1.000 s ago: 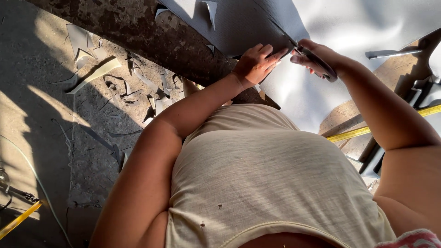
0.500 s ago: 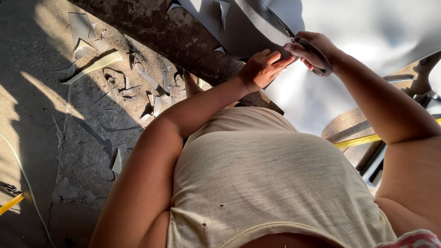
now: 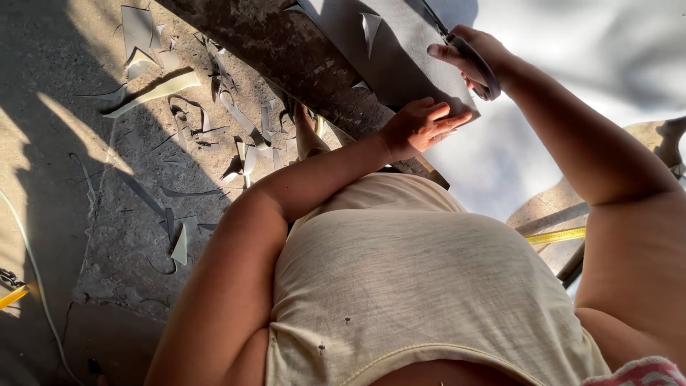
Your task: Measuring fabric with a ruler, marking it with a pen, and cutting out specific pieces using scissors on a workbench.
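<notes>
A thin grey sheet [image 3: 386, 64] lies across a rough, worn bench edge [image 3: 286, 50] in front of me. My left hand [image 3: 421, 127] rests flat on the near edge of the sheet, fingers spread. My right hand [image 3: 475, 61] is closed around the dark handles of a pair of scissors [image 3: 471, 61], whose blades reach into the sheet further up. A small triangular flap [image 3: 370, 27] stands up from the sheet.
Several pale offcuts and strips [image 3: 236, 136] litter the concrete floor [image 3: 107, 214] at left. A yellow measuring tape [image 3: 557, 236] lies at right near a wooden piece [image 3: 564, 200]. A thin cable [image 3: 36, 279] runs along the left floor.
The view has shifted so the floor and scraps show more. My left hand slid down to the sheet's near edge, and my right hand with the scissors moved further up the sheet.
</notes>
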